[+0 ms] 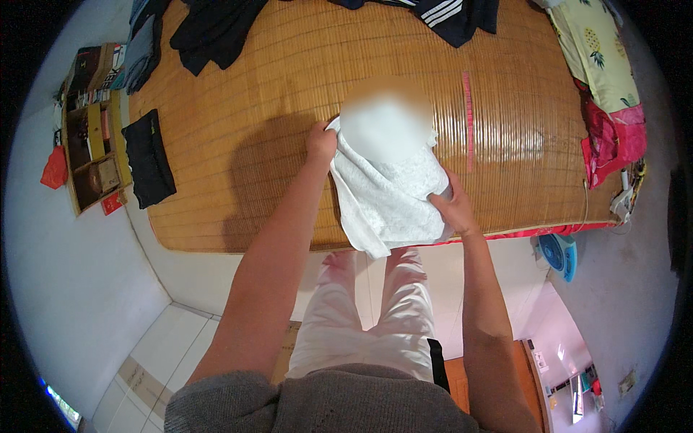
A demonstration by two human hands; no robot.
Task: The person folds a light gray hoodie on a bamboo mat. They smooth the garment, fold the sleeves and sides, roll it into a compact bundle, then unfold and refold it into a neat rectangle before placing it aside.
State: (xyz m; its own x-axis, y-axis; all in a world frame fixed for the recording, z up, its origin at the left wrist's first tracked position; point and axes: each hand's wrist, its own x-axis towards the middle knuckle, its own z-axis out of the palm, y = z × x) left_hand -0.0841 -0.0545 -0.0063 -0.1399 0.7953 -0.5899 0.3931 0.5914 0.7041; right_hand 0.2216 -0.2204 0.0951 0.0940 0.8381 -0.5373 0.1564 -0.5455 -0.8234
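Note:
A white, faintly mottled cloth garment (387, 200) is bunched over the near edge of a bed covered with a brown bamboo mat (281, 108). My left hand (322, 143) pinches the garment's upper left edge. On the opposite side, my right hand (457, 205) grips its lower right side, with the thumb on top and the fingers partly hidden by the fabric. A blurred round patch hides the garment's upper part. One loose corner hangs down past the mat's front edge.
A folded black cloth (150, 159) lies at the mat's left edge. Dark garments (216, 32) and navy clothing with white stripes (455, 19) lie along the far side. A pink strip (468, 122) runs across the mat. Pineapple-print bedding (595, 54), a wooden shelf (97, 130) and a blue fan (560, 254) flank the bed.

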